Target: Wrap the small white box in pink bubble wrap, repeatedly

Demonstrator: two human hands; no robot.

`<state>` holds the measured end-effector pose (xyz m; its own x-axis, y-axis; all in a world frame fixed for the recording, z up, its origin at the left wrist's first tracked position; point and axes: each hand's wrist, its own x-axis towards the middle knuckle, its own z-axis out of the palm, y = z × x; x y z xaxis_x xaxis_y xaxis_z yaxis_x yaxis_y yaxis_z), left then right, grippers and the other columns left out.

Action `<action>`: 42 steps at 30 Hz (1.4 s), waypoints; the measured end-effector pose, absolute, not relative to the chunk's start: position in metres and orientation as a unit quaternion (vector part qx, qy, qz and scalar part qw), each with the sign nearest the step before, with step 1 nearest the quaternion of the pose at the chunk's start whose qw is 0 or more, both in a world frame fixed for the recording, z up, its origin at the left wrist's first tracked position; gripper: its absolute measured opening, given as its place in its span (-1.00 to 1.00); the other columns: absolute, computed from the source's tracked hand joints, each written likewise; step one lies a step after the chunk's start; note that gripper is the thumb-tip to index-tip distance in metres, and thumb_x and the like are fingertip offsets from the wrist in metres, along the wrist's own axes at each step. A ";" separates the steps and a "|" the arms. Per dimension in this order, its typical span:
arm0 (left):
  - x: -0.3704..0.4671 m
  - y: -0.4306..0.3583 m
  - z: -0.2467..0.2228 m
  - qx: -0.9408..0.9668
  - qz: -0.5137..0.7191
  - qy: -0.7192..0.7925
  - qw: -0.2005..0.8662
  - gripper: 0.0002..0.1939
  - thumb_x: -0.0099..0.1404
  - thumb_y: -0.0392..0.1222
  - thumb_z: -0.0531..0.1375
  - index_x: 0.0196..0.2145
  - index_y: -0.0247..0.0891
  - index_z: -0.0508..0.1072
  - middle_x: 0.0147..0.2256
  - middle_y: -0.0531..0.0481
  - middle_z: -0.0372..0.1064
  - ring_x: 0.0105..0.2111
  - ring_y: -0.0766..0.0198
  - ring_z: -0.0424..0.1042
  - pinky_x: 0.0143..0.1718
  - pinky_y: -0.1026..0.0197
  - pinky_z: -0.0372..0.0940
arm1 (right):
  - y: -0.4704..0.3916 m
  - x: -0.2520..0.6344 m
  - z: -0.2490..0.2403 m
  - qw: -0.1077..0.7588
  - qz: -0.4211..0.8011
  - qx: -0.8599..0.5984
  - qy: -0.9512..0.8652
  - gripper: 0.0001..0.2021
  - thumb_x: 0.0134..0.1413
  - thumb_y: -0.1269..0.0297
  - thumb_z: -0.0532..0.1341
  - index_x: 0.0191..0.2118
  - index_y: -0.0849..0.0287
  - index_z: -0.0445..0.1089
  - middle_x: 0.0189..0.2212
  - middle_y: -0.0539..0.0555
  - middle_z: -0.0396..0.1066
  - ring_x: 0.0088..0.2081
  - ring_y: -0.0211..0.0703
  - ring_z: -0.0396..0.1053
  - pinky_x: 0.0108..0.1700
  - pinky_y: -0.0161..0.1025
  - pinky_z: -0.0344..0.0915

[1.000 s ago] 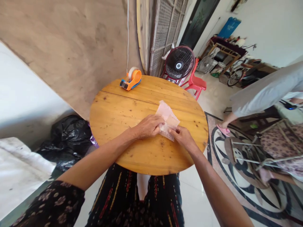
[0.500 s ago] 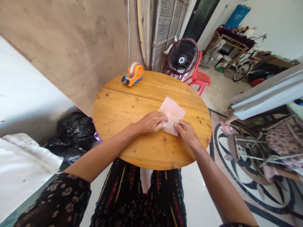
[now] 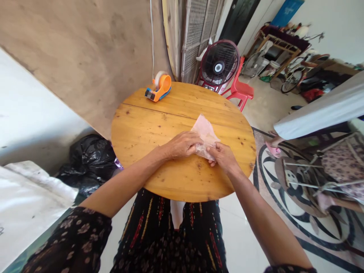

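A pale pink, translucent wrapped packet (image 3: 204,129) lies on the round wooden table (image 3: 148,125), tilted, its upper corner pointing away from me. My left hand (image 3: 183,145) has its fingers closed together on the packet's left lower edge. My right hand (image 3: 223,154) pinches the lower right edge between thumb and fingers, some fingertips under it. The packet's lower left part is hidden behind my left fingers. An orange tape dispenser (image 3: 161,88) with a clear roll stands near the table's far left edge.
A dark red fan (image 3: 218,67) and a red plastic chair (image 3: 241,89) stand behind the table. Black bags (image 3: 88,159) lie at the left. To the right, another person's foot (image 3: 273,148) rests on the patterned floor.
My right hand has moved slightly left and its fingers have curled under the packet's lower edge. The packet's right side has drawn in a little. The view has shifted slightly.
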<state>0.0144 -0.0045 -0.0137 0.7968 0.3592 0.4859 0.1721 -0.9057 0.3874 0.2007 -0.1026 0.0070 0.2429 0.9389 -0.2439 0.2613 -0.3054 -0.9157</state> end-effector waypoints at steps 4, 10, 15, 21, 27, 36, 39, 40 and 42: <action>0.014 -0.005 -0.012 0.932 0.280 0.148 0.174 -0.68 0.25 -0.32 0.05 -0.13 -0.25 0.54 -0.12 -0.14 0.51 -0.06 0.14 0.46 0.03 0.11 0.32 | -0.105 0.194 0.008 0.431 0.454 -0.660 -0.414 -0.64 -0.17 0.00 0.36 -0.40 0.17 0.33 -0.68 -0.05 0.36 -0.69 -0.31 0.30 -0.67 -0.38 0.27; 0.014 -0.005 -0.010 0.931 0.270 0.146 0.197 -0.70 0.28 -0.31 0.06 -0.11 -0.22 0.52 -0.13 -0.10 0.51 -0.08 0.16 0.46 0.01 0.12 0.31 | -0.104 0.186 0.013 0.474 0.461 -0.629 -0.409 -0.62 -0.19 -0.02 0.39 -0.45 0.19 0.34 -0.63 -0.01 0.41 -0.65 -0.28 0.36 -0.69 -0.41 0.23; 0.014 -0.006 -0.004 0.933 0.248 0.154 0.213 -0.72 0.28 -0.31 0.04 -0.13 -0.26 0.49 -0.14 -0.11 0.51 -0.10 0.16 0.47 -0.03 0.15 0.31 | -0.100 0.179 0.017 0.482 0.476 -0.614 -0.405 -0.62 -0.19 -0.03 0.39 -0.44 0.20 0.37 -0.60 0.03 0.46 -0.60 -0.25 0.42 -0.67 -0.41 0.24; 0.013 -0.009 0.002 0.920 0.231 0.208 0.239 -0.54 0.24 -0.24 0.06 0.11 -0.30 0.33 -0.05 -0.17 0.48 -0.10 0.11 0.47 -0.10 0.15 0.33 | -0.093 0.171 0.019 0.486 0.454 -0.611 -0.431 -0.71 -0.13 0.08 0.36 -0.48 0.20 0.36 -0.64 0.01 0.45 -0.63 -0.27 0.40 -0.70 -0.44 0.18; 0.013 -0.009 0.002 0.914 0.224 0.220 0.255 -0.56 0.21 -0.25 0.05 0.06 -0.30 0.32 -0.10 -0.18 0.47 -0.14 0.11 0.47 -0.15 0.16 0.33 | -0.089 0.171 0.023 0.458 0.443 -0.623 -0.454 -0.77 -0.09 0.14 0.32 -0.50 0.20 0.36 -0.64 0.02 0.46 -0.62 -0.25 0.43 -0.71 -0.44 0.18; 0.011 -0.008 0.003 0.886 0.228 0.233 0.330 -0.79 0.22 -0.28 0.06 -0.19 -0.26 0.38 -0.24 -0.03 0.48 -0.28 0.26 0.43 -0.25 0.25 0.29 | -0.085 0.173 0.029 0.426 0.463 -0.629 -0.457 -0.77 -0.11 0.16 0.32 -0.49 0.22 0.36 -0.59 0.04 0.46 -0.56 -0.21 0.48 -0.70 -0.43 0.19; 0.011 -0.008 0.002 0.885 0.238 0.213 0.339 -0.85 0.26 -0.24 0.04 -0.25 -0.26 0.38 -0.26 -0.02 0.48 -0.29 0.26 0.43 -0.26 0.25 0.28 | -0.088 0.173 0.035 0.405 0.476 -0.623 -0.471 -0.82 -0.10 0.20 0.30 -0.46 0.23 0.40 -0.53 0.05 0.48 -0.52 -0.22 0.48 -0.64 -0.42 0.26; 0.011 -0.008 0.001 0.885 0.241 0.211 0.338 -0.84 0.27 -0.22 0.04 -0.26 -0.27 0.38 -0.27 -0.03 0.47 -0.30 0.26 0.42 -0.27 0.25 0.28 | -0.089 0.173 0.038 0.399 0.480 -0.620 -0.475 -0.84 -0.11 0.22 0.28 -0.43 0.23 0.43 -0.51 0.05 0.49 -0.49 -0.22 0.49 -0.61 -0.41 0.29; 0.011 -0.008 0.000 0.886 0.243 0.211 0.333 -0.83 0.27 -0.21 0.04 -0.25 -0.27 0.38 -0.27 -0.03 0.47 -0.30 0.26 0.42 -0.27 0.24 0.29 | -0.092 0.173 0.041 0.385 0.485 -0.616 -0.487 -0.83 -0.11 0.26 0.27 -0.36 0.23 0.46 -0.45 0.04 0.50 -0.44 -0.23 0.49 -0.54 -0.39 0.35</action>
<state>0.0114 -0.0078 0.0001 0.7928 0.5361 0.2898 0.2126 -0.6890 0.6929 0.1730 -0.0922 0.0414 0.0557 0.9736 -0.2214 0.2265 -0.2283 -0.9469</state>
